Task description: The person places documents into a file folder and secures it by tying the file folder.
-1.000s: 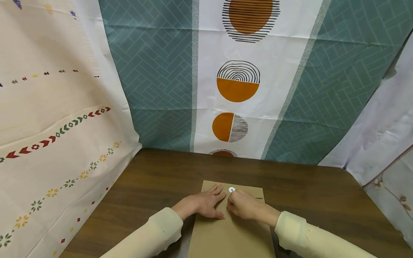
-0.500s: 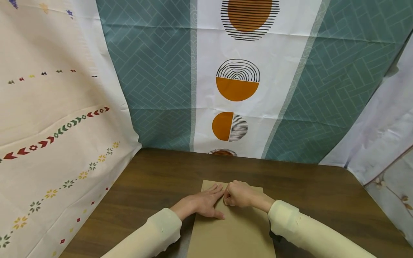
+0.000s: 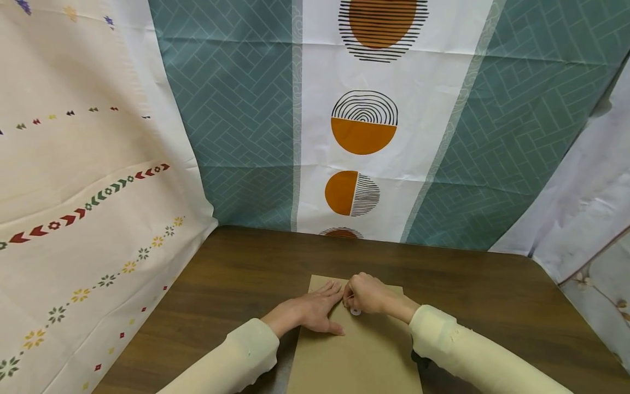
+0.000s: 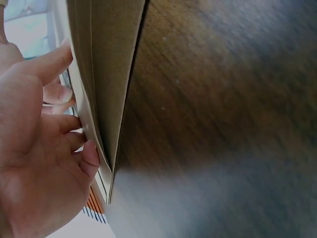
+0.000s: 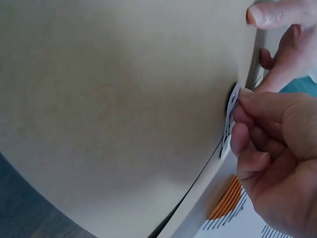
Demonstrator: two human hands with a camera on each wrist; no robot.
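Note:
A brown paper envelope (image 3: 356,361) with a flap and white button discs lies on the table in the head view. My left hand (image 3: 317,312) rests on its left half, fingers spread and straight. Beside it, my right hand (image 3: 371,295) is curled near the flap, thumb and fingertips pinching a thin string at the buttons. One white disc (image 3: 355,312) shows just below those fingers. The right wrist view has one button disc (image 5: 232,101) at the thumb tip and another disc (image 5: 226,147) under the curled fingers. Most of the string is hidden by the fingers.
The dark wooden table (image 3: 256,257) extends around the envelope. Behind it hangs a teal and white patterned curtain (image 3: 236,137). Cream embroidered cloth (image 3: 98,191) hangs along the left side, and pale floral cloth (image 3: 595,235) on the right.
My right hand first moved up over the flap, covering the upper disc, then shifted slightly around the buttons, leaving a lower disc showing. The left hand stays in place on the envelope.

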